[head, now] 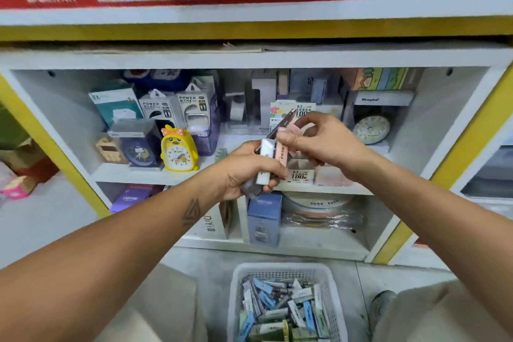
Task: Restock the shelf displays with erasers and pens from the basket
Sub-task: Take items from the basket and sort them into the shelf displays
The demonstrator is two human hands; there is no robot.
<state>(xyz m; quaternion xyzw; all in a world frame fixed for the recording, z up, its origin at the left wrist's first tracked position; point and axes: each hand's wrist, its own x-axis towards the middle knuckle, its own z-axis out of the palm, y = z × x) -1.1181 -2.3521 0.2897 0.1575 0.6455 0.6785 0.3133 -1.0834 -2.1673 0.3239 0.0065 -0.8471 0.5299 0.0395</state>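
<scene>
My left hand (249, 168) grips a bundle of long slim packs (268, 159), white, pink and dark, in front of the middle shelf. My right hand (323, 137) pinches one pink pack (292, 128) at the top of that bundle. Just behind and below the hands stands a low display box (304, 175) printed with "100" on the shelf edge. On the floor between my knees sits a white plastic basket (280, 268) holding several blue, green and white packs (283, 311).
The white shelf unit (249, 58) has yellow side frames. A yellow duck alarm clock (179, 151), power bank boxes (177, 111) and a round clock (372, 129) stand on the middle shelf. Blue boxes (263, 216) and wrapped discs fill the lower shelf.
</scene>
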